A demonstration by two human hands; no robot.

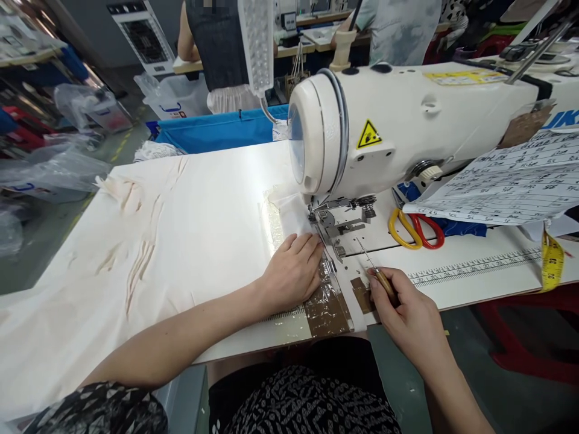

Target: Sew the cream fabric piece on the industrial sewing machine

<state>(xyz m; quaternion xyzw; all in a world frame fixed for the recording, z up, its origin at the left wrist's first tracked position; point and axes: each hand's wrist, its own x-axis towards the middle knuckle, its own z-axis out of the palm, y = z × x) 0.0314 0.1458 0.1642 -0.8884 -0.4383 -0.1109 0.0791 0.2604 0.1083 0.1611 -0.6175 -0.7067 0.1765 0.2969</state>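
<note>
My left hand (294, 268) lies palm down on the table, its fingertips on a piece of white fabric (292, 214) just left of the presser foot (328, 223). Its fingers are extended side by side, and the thumb is mostly hidden. In my right hand (409, 313) is an awl (383, 282) with a wooden handle, closed between thumb and fingers. The awl's thin metal tip points up and left, towards the sewing machine (393, 120). A narrow white fabric strip (351, 295) runs from near the foot down to the table's front edge.
Pale fabric (149, 241) spreads over the left of the table (226, 181). Scissors (414, 229) with yellow and red handles lie right of the needle area. Handwritten sheets (502, 181) and a yellow tape measure (552, 262) hang at right. Two people work behind the machine.
</note>
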